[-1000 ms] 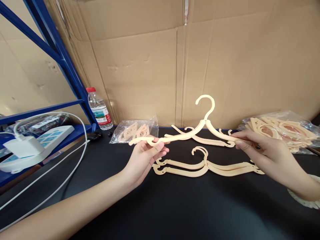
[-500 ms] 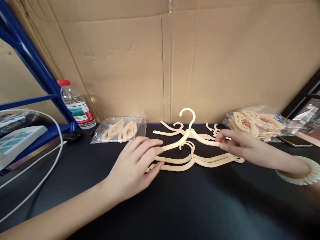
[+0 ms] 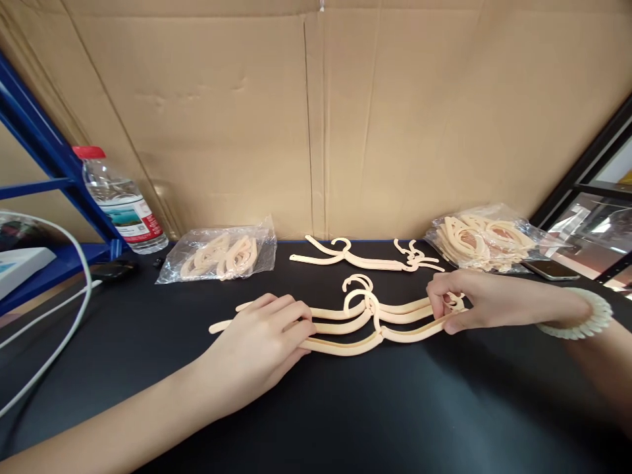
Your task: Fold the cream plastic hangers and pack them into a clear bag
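A cream hanger (image 3: 340,347) lies nearest me on the black table, its hook pointing back. My left hand (image 3: 264,339) pinches this front hanger's left arm, its palm hiding part of it. On the right arm's end, my right hand (image 3: 461,306) has its thumb and fingers closed. Just behind, other similar hangers (image 3: 340,327) lie side by side, their hooks partly overlapped by the front hook. Their left tips stick out beyond my left hand. Farther back are an unfolded hanger (image 3: 374,263) and small hook pieces (image 3: 415,253).
Bagged hanger parts (image 3: 237,257) lie at back left, beside a red-capped water bottle (image 3: 128,214). Another bag of parts (image 3: 486,240) and a phone (image 3: 553,269) sit at back right. A white cable (image 3: 81,263) curves along the left. Cardboard (image 3: 237,118) stands behind the table.
The raised hanger has come down and toward me, in front of the other lying hangers. Both hands moved with it. The view has shifted slightly to the right.
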The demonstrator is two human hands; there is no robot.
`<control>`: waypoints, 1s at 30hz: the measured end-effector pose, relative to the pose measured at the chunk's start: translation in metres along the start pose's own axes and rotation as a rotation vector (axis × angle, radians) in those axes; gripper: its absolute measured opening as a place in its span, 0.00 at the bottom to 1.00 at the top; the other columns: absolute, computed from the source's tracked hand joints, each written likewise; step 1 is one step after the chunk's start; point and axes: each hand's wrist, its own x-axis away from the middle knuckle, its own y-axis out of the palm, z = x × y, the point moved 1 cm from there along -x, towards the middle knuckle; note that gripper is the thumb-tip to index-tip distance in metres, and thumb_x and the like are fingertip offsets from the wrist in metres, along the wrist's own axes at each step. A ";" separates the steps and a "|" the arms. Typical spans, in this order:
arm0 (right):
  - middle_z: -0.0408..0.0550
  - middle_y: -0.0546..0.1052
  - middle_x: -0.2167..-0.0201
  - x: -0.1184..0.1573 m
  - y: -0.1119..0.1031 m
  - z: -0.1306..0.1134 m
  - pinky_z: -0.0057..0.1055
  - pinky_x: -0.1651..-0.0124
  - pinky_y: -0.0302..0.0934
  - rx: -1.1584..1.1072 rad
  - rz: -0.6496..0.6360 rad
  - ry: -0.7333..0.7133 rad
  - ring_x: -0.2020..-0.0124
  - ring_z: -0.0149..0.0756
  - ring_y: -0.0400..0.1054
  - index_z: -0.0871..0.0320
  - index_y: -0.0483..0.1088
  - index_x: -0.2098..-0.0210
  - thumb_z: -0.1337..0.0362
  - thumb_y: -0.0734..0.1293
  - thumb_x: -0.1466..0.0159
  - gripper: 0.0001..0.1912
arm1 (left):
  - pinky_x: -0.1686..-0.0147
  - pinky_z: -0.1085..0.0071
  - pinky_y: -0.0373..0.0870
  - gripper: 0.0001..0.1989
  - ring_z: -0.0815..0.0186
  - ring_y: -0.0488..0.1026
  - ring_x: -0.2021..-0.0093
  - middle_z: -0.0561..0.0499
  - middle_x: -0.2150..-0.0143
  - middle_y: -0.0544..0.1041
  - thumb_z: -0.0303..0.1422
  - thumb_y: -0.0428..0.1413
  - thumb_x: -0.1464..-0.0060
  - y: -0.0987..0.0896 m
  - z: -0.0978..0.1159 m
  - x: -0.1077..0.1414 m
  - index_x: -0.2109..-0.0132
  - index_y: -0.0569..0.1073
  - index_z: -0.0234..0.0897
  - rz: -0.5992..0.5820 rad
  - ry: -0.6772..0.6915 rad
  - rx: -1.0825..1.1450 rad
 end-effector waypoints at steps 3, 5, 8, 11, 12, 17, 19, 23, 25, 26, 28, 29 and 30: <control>0.43 0.75 0.69 -0.002 0.003 -0.001 0.30 0.64 0.59 0.015 -0.026 0.006 0.66 0.36 0.68 0.55 0.70 0.73 0.60 0.68 0.46 0.05 | 0.60 0.68 0.67 0.07 0.63 0.72 0.60 0.49 0.61 0.74 0.31 0.50 0.38 0.001 0.000 0.001 0.58 0.73 0.39 -0.023 -0.032 0.004; 0.43 0.75 0.70 -0.003 0.004 -0.001 0.30 0.65 0.59 0.015 -0.034 0.017 0.67 0.37 0.68 0.56 0.69 0.74 0.61 0.67 0.46 0.05 | 0.60 0.67 0.67 0.08 0.63 0.72 0.60 0.49 0.60 0.74 0.29 0.49 0.38 0.002 0.000 0.001 0.58 0.73 0.39 -0.031 -0.054 0.009; 0.45 0.74 0.71 -0.003 0.004 0.002 0.30 0.68 0.57 0.041 0.005 0.065 0.69 0.37 0.68 0.56 0.68 0.76 0.61 0.67 0.46 0.06 | 0.59 0.66 0.69 0.11 0.62 0.72 0.59 0.48 0.58 0.75 0.25 0.47 0.39 0.004 0.001 0.001 0.56 0.73 0.38 -0.022 -0.079 0.012; 0.45 0.73 0.69 -0.005 0.005 0.002 0.29 0.69 0.56 0.078 0.060 0.057 0.69 0.37 0.67 0.56 0.67 0.75 0.60 0.66 0.46 0.07 | 0.56 0.63 0.70 0.15 0.60 0.72 0.55 0.47 0.55 0.75 0.22 0.46 0.40 0.007 0.004 0.000 0.52 0.72 0.37 0.011 -0.088 0.017; 0.45 0.72 0.69 -0.005 0.006 0.000 0.29 0.70 0.56 0.081 0.072 0.044 0.70 0.36 0.66 0.56 0.67 0.73 0.59 0.66 0.45 0.07 | 0.54 0.62 0.70 0.15 0.60 0.72 0.53 0.47 0.53 0.75 0.22 0.46 0.41 0.007 0.006 0.000 0.51 0.72 0.37 0.018 -0.083 0.018; 0.41 0.67 0.72 -0.008 0.015 -0.008 0.27 0.71 0.54 0.084 0.056 -0.030 0.72 0.33 0.62 0.53 0.68 0.53 0.53 0.68 0.45 0.22 | 0.43 0.59 0.66 0.21 0.56 0.66 0.42 0.45 0.41 0.71 0.25 0.45 0.40 0.010 0.027 0.005 0.41 0.66 0.35 -0.032 -0.043 0.007; 0.40 0.66 0.73 -0.010 0.020 -0.009 0.27 0.71 0.53 0.087 0.046 -0.012 0.73 0.33 0.62 0.52 0.64 0.46 0.52 0.68 0.45 0.28 | 0.39 0.57 0.61 0.27 0.55 0.59 0.35 0.44 0.34 0.62 0.28 0.46 0.40 0.012 0.036 0.011 0.34 0.56 0.33 -0.065 -0.052 0.016; 0.41 0.67 0.74 -0.012 0.024 -0.010 0.28 0.71 0.52 0.115 0.052 0.030 0.72 0.34 0.62 0.53 0.64 0.44 0.50 0.67 0.43 0.29 | 0.35 0.54 0.52 0.34 0.54 0.49 0.31 0.45 0.30 0.50 0.33 0.45 0.39 0.020 0.046 0.021 0.30 0.42 0.35 -0.084 -0.116 0.046; 0.42 0.67 0.73 -0.013 0.025 -0.010 0.28 0.71 0.53 0.115 0.038 0.028 0.71 0.35 0.62 0.53 0.65 0.45 0.51 0.66 0.41 0.27 | 0.34 0.53 0.49 0.34 0.55 0.47 0.31 0.46 0.29 0.48 0.33 0.44 0.38 0.024 0.046 0.022 0.30 0.41 0.36 -0.111 -0.114 0.043; 0.42 0.67 0.73 -0.013 0.024 -0.011 0.28 0.71 0.53 0.112 0.035 0.023 0.72 0.35 0.62 0.54 0.66 0.46 0.51 0.65 0.41 0.26 | 0.34 0.53 0.47 0.33 0.55 0.46 0.30 0.46 0.29 0.48 0.33 0.44 0.38 0.025 0.045 0.022 0.30 0.41 0.36 -0.122 -0.114 0.034; 0.42 0.66 0.74 -0.014 0.024 -0.012 0.28 0.70 0.53 0.107 0.039 0.005 0.72 0.34 0.61 0.54 0.67 0.48 0.52 0.65 0.40 0.23 | 0.33 0.53 0.45 0.31 0.56 0.45 0.30 0.46 0.29 0.47 0.34 0.43 0.37 0.026 0.040 0.020 0.30 0.43 0.36 -0.135 -0.117 0.011; 0.41 0.66 0.75 -0.015 0.023 -0.012 0.28 0.70 0.53 0.105 0.044 -0.003 0.73 0.34 0.60 0.55 0.67 0.49 0.52 0.64 0.39 0.22 | 0.33 0.54 0.44 0.30 0.57 0.45 0.30 0.46 0.29 0.47 0.34 0.42 0.36 0.027 0.037 0.019 0.30 0.45 0.36 -0.137 -0.122 0.002; 0.41 0.65 0.75 -0.016 0.023 -0.012 0.28 0.70 0.53 0.103 0.052 -0.012 0.73 0.33 0.60 0.55 0.68 0.49 0.52 0.64 0.39 0.21 | 0.33 0.54 0.43 0.29 0.57 0.45 0.30 0.46 0.29 0.48 0.36 0.41 0.35 0.028 0.033 0.018 0.30 0.46 0.36 -0.137 -0.128 -0.002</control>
